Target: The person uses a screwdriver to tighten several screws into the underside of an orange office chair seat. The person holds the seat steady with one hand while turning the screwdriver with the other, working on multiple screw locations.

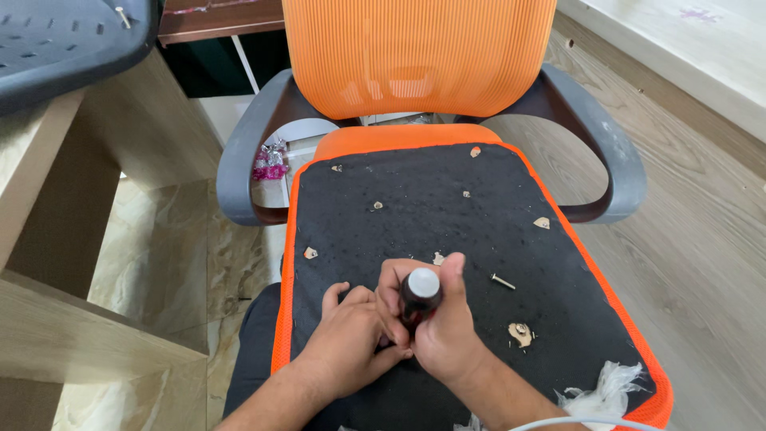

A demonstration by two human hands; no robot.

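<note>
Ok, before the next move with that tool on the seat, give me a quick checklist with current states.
1. Right hand grips the dark tool handle: ok.
2. Left hand steadies near the tip, on the black seat pad: ok.
3. Tool tip seated on its target: cannot tell, fingers hide it.
4. Loose screw apart from the hands: ok.
5. Pad free of debris: not ok, wood chips scattered about.

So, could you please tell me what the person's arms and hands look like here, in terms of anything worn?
Both forearms are bare, with no sleeves in view. The left hand and right hand have no gloves, and no rings, watch or bracelet can be seen. No markings show on either arm.
</note>
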